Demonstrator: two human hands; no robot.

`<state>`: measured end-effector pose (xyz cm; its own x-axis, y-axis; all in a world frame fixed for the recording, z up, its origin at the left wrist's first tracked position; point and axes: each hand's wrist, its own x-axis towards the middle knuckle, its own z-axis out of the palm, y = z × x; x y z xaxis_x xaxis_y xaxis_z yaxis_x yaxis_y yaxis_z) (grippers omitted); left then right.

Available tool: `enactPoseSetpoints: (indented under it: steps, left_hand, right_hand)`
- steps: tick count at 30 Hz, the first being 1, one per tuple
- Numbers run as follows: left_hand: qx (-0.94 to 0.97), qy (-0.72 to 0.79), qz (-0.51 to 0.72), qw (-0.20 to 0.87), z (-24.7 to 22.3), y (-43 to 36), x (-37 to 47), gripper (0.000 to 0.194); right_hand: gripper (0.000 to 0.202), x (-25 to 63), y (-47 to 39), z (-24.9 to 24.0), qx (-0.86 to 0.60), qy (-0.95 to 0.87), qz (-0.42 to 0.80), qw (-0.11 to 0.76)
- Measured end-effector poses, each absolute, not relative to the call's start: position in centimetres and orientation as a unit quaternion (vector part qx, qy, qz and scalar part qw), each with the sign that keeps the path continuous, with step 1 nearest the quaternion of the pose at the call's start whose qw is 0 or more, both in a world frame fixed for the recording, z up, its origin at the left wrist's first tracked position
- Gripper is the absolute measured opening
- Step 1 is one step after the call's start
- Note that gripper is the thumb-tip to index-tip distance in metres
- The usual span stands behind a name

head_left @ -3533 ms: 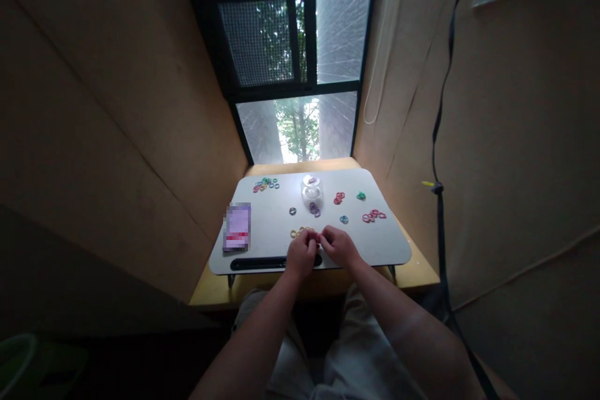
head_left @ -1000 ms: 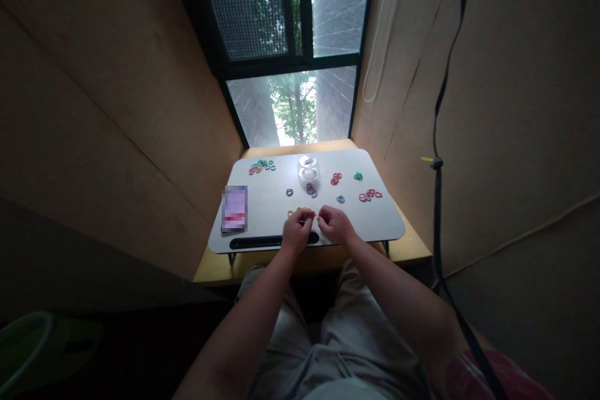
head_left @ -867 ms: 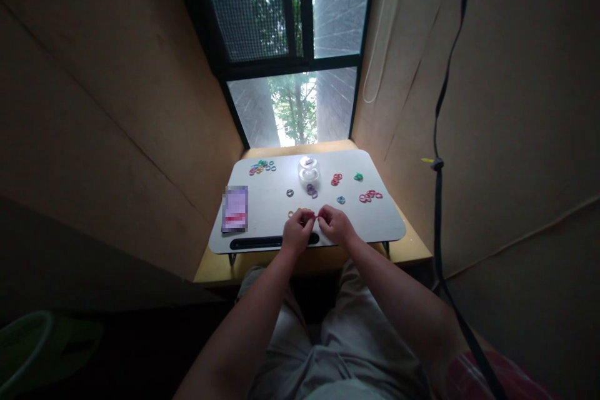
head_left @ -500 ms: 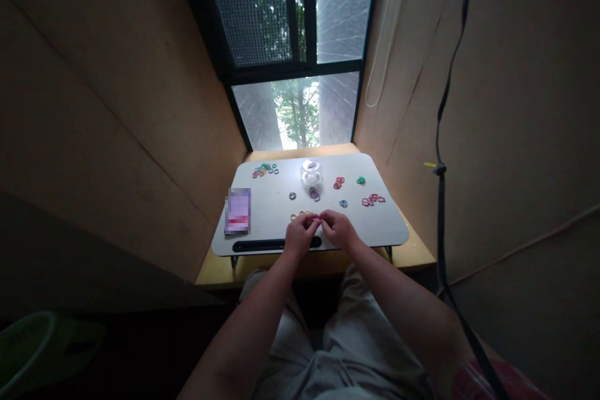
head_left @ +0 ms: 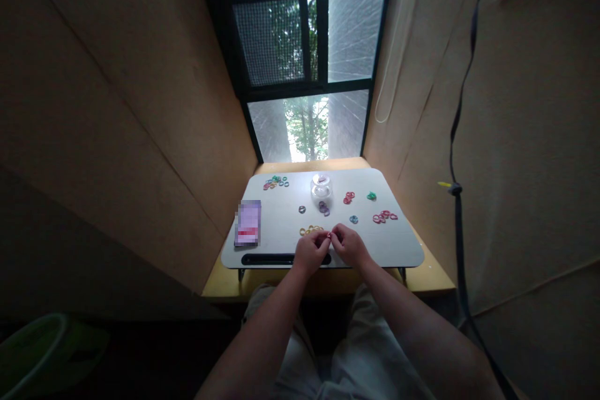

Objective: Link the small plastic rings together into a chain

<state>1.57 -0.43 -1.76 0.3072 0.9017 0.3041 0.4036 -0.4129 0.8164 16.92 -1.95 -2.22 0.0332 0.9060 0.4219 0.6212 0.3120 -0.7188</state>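
Left hand (head_left: 311, 252) and right hand (head_left: 349, 245) both pinch a small reddish ring (head_left: 329, 235), lower centre of frame; single-colour clusters (head_left: 349, 198) sit apart centre-right, mixed-colour pile (head_left: 275, 182) left of centre looks unsplit.

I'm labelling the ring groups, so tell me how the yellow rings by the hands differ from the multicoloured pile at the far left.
Colour: the yellow rings look one hue, while the multicoloured pile mixes green, pink and blue among others. Place: the yellow rings lie just beyond the left hand, whereas the multicoloured pile lies near the far left corner. Both are groups of small rings on the white tabletop.
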Motion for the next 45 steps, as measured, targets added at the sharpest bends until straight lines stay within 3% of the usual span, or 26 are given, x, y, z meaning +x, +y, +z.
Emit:
enactPoseSetpoints:
  steps: [17,27,40,45]
  left_hand:
    - [0.724,0.482,0.395,0.296,-1.76,-0.67,1.81,0.016]
    - [0.715,0.473,0.413,0.307,-1.53,-0.72,1.95,0.018]
    - [0.725,0.479,0.396,0.297,-1.77,-0.5,2.01,0.019]
    - [0.722,0.487,0.394,0.294,-1.68,-0.57,2.02,0.021]
  right_hand:
    - [0.016,16.8,-2.29,-1.65,-0.544,-0.701,0.153,0.435]
    - [0.006,16.9,-2.48,-1.68,-0.538,-0.698,0.166,0.442]
    - [0.03,16.94,-2.21,-1.97,-0.522,-0.693,0.205,0.453]
    - [0.022,16.99,-2.28,-1.88,-0.523,-0.692,0.2,0.456]
